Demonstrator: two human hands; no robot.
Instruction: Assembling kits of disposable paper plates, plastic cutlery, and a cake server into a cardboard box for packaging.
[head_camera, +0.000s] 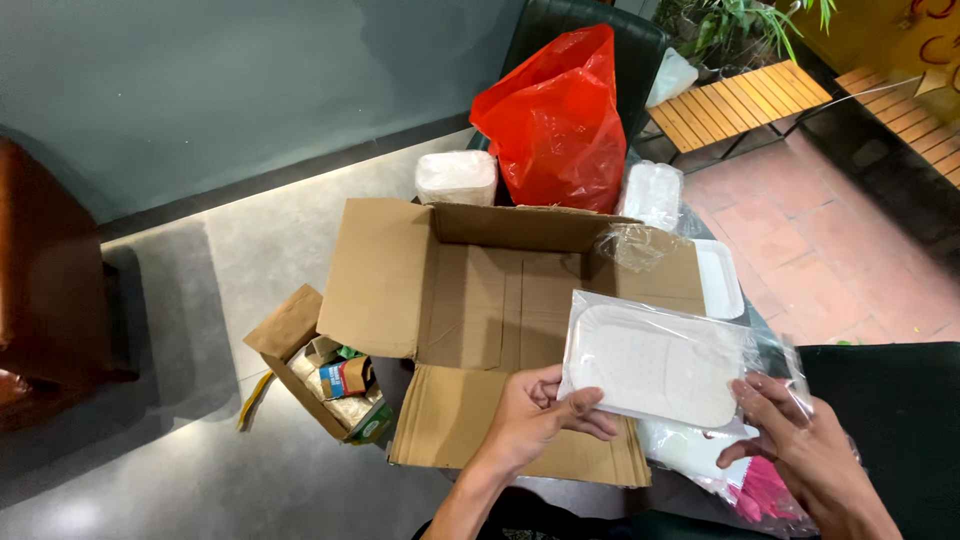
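A stack of white rectangular trays in a clear plastic wrap (655, 360) is held over the near right corner of an open, empty cardboard box (500, 300). My left hand (540, 415) grips the wrap's near left edge, thumb on top. At the pack's right end, my right hand (805, 440) pinches the plastic. Under the pack lies more clear plastic with white and pink items (755, 490).
Behind the box stand a red plastic bag (560, 120), a wrapped white pack (457, 178) and stacked white lidded containers (652, 193). A white tray (718, 277) lies right of the box. A smaller open box (330, 385) of packets sits on the floor at left. A wooden bench (740, 100) stands beyond.
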